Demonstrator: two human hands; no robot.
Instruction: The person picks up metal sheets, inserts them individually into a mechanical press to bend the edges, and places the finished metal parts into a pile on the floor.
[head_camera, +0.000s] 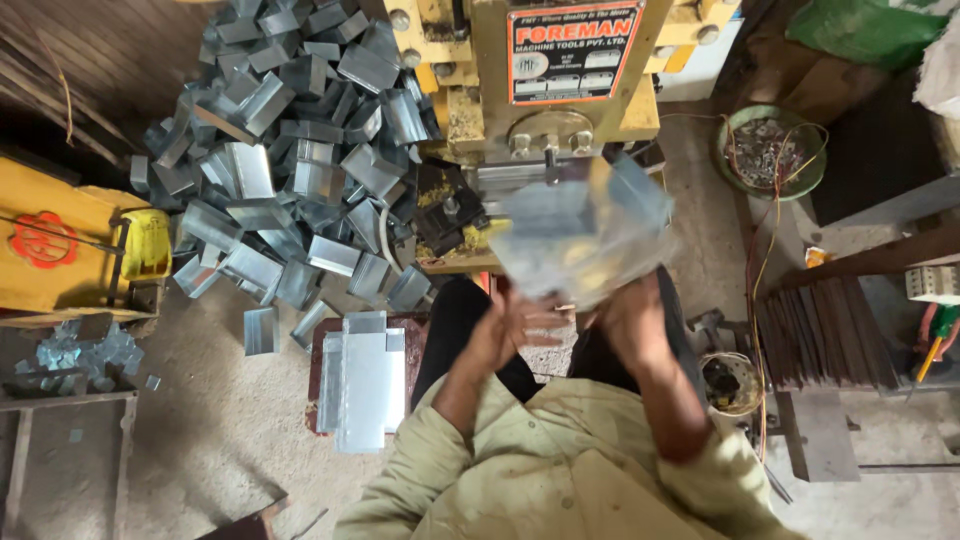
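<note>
Far left: yellow box (50, 250) on the floor, a few metal offcuts (85, 352) below it. Next, a big pile of bent sheet-metal channels (290, 160) on the floor (dozens, so a large batch looks already formed). Below the pile, a short stack of flat sheet blanks (362, 385) on a dark board, so some stock is left, by my read. Centre: yellow press machine (545, 70) with its die area just behind the hands. Left hand (505, 330) is under the blurred sheet-metal piece (580, 235), fingers spread, cannot tell if they grip it. Right hand (630, 315) fingers closed on the piece's lower edge, held up in front of the press. Right: green bowl of small parts (770, 150), dark steel strips (825, 335).
</note>
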